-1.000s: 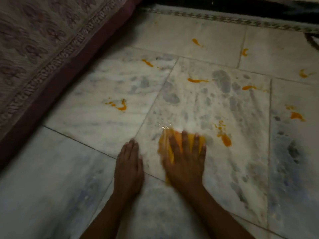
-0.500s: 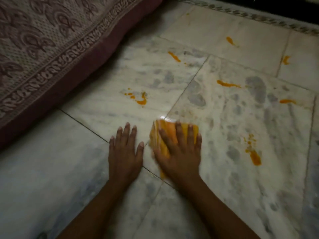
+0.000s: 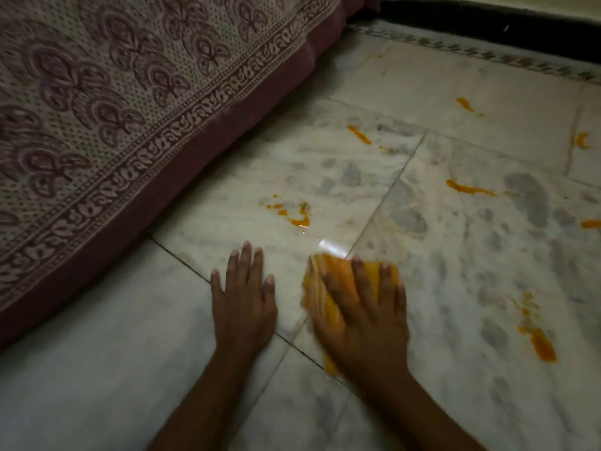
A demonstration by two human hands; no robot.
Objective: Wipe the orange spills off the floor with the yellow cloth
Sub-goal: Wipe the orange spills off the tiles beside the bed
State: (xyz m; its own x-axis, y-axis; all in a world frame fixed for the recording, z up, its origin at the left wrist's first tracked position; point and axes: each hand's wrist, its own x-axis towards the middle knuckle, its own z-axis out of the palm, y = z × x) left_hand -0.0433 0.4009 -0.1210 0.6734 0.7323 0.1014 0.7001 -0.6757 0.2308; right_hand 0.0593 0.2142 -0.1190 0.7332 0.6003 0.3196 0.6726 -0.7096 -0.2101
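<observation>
Pale marble floor (image 3: 471, 278) with grey veining and dark grout lines fills the view, dimly lit. Just below the centre, the yellow cloth (image 3: 328, 307) lies bunched flat on the floor over a crossing of grout lines, its edges blurred. The right hand (image 3: 364, 323) presses down on top of it, palm flat, fingers (image 3: 361, 281) spread and extended over the fabric rather than curled around it. Just beside it at 9 o'clock, apart from the cloth, the left hand (image 3: 244, 304) rests flat on the bare tile with its fingers straight and loosely splayed, holding nothing. Both forearms run in from the bottom edge. Orange spills dot the floor around the cloth: a small curved cluster (image 3: 294, 213) near it at 12 o'clock, with a bright wet glint between the 2; a larger blotch with droplets (image 3: 540, 343) at 3 o'clock, well apart; a long streak (image 3: 468, 188) at 1 o'clock; a short streak (image 3: 359, 135) farther off at 12 o'clock; and more marks toward the far right edge, at (image 3: 465, 104), (image 3: 580, 141) and (image 3: 590, 223). At 10 o'clock a bed covering (image 3: 113, 102) with a maroon leaf print and patterned border drapes down to the floor. At 1 o'clock a decorated tile border (image 3: 487, 55) runs under a dark skirting.
</observation>
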